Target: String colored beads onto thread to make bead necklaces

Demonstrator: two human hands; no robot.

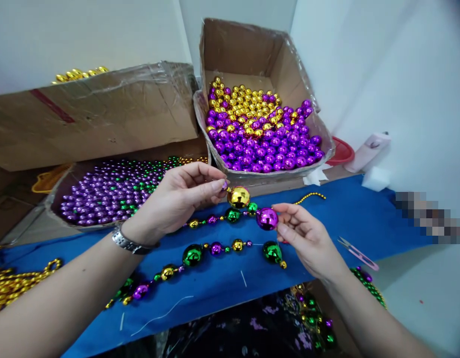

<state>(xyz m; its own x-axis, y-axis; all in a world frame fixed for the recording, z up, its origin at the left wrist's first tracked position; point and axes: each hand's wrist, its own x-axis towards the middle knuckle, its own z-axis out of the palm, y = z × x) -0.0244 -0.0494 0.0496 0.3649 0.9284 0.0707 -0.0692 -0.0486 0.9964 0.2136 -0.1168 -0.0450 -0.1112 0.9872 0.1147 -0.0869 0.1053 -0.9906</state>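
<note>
The left hand (185, 194) pinches thumb to fingertips by a small purple bead (225, 185), next to a large gold ball bead (238, 197); the right hand (306, 238) has its thumb and fingertips drawn together at the edge of a large purple ball bead (267, 219). Both hands are above a blue table cover (218, 283). Just below the right hand is a large green ball bead (271, 252). Nearer the person, a multicoloured bead strand (192, 255) lies across the cover, with white thread pieces (162, 314) beside it. Pink-handled thread snips (358, 253) lie right of the right hand. Beyond the hands, an open cardboard box (237, 49) holds gold and purple ball beads (267, 144); smaller purple and green beads (99, 191) fill a box (58, 211) to its left.
</note>
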